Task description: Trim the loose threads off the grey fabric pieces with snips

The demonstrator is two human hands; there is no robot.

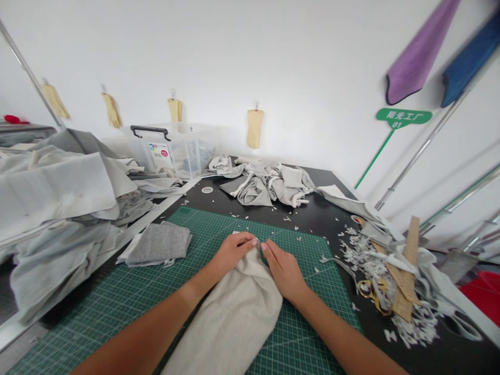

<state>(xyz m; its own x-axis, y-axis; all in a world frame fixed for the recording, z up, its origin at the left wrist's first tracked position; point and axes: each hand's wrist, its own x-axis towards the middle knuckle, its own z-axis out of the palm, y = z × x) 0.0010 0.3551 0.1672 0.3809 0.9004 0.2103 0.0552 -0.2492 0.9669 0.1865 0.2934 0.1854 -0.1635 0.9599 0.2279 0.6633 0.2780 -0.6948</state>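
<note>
Pinching the far end of a light beige cloth (234, 328), my left hand (233, 256) has its thumb and fingers closed on the gathered fabric. My right hand (286, 268) faces it from the other side, fingers curled, fingertips just beside the same end; I cannot tell whether they grip anything. (A tiny glint shows between the two hands, too small to make out.) The cloth lies lengthwise over a green gridded cutting mat (117, 312), running from my fingertips toward me between my forearms. On the mat to my left sits a folded grey cloth (160, 245). Farther left, a tall heap of grey fabric (58, 182) leans near a clear plastic bin (177, 151) with a dark handle. Beyond the mat, crumpled fabric pieces (255, 190) cover part of the black tabletop (324, 211). To my right, gold-handled scissors (379, 306) and wooden rulers (410, 250) lie among pale scraps (416, 328).
</note>
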